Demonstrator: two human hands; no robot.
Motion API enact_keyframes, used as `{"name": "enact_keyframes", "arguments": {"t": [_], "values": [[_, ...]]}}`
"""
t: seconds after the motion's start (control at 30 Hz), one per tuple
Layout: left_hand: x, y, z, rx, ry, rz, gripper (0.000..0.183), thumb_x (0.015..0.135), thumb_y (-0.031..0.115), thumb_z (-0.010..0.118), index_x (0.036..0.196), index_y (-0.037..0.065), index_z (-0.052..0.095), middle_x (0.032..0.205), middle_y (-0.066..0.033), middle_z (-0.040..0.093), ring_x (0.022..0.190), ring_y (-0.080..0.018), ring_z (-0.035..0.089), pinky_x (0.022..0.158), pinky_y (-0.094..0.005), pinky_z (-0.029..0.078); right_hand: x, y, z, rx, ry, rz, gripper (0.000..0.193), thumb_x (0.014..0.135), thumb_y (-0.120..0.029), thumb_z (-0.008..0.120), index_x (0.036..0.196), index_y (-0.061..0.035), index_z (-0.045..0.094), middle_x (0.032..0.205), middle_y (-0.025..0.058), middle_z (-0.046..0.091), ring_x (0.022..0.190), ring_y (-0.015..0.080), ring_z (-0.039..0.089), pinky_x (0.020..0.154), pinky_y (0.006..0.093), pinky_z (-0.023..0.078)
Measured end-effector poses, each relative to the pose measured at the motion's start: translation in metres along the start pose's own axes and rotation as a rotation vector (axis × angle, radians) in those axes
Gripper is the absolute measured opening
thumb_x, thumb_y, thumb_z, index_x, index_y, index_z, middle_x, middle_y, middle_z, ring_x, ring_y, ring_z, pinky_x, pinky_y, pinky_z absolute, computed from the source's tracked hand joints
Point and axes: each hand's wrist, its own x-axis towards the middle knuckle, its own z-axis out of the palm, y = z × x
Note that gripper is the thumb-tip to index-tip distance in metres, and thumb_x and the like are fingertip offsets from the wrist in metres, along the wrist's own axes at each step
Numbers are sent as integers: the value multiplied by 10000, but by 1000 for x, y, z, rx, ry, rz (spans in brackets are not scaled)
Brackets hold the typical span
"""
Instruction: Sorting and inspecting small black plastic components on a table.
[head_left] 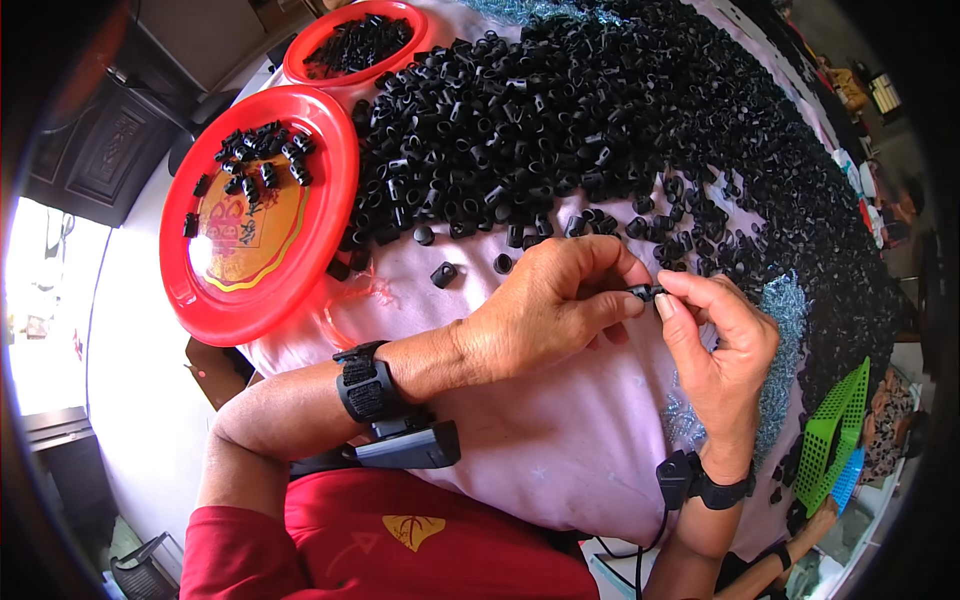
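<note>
My left hand (545,300) is closed in a pinch, thumb against fingers, on a small black plastic cord-lock piece (640,292). Facing it, my right hand (725,335) pinches the other end of the black parts between thumb and forefinger. The fingertips nearly meet, so how the parts fit together is partly hidden. Just beyond both hands spreads a large heap of loose black plastic cord-lock parts (520,110) on a pale pink cloth (540,430). A few stray parts, such as a black barrel (443,275), lie nearer my left hand.
A red plate (345,200) at the left holds several assembled black pieces; behind it a red dish (420,25) holds more black parts. Silvery-blue small metal bits, seemingly springs (785,350), lie at the right. Beyond are a green basket (835,435) and another person's hand (818,525).
</note>
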Motion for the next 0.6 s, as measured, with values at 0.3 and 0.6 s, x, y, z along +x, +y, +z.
{"name": "enact_keyframes", "arguments": {"t": [0.3, 0.6], "values": [[-1, 1, 1, 97, 35, 24, 179, 998, 112, 655, 1145, 14, 631, 938, -10, 696, 796, -55, 666, 643, -209, 522, -1, 0, -1, -14, -17, -19, 212, 819, 55, 745, 1018, -18, 751, 834, 78, 728, 672, 138, 646, 580, 252, 510], [-1, 0, 2, 189, 30, 134, 139, 967, 90, 696, 1066, 2, 654, 818, 8, 659, 711, -34, 609, 599, -210, 486, -1, 4, -1, 92, -37, 3, 174, 804, 65, 738, 954, -22, 734, 829, 73, 708, 669, 123, 612, 576, 248, 491]]}}
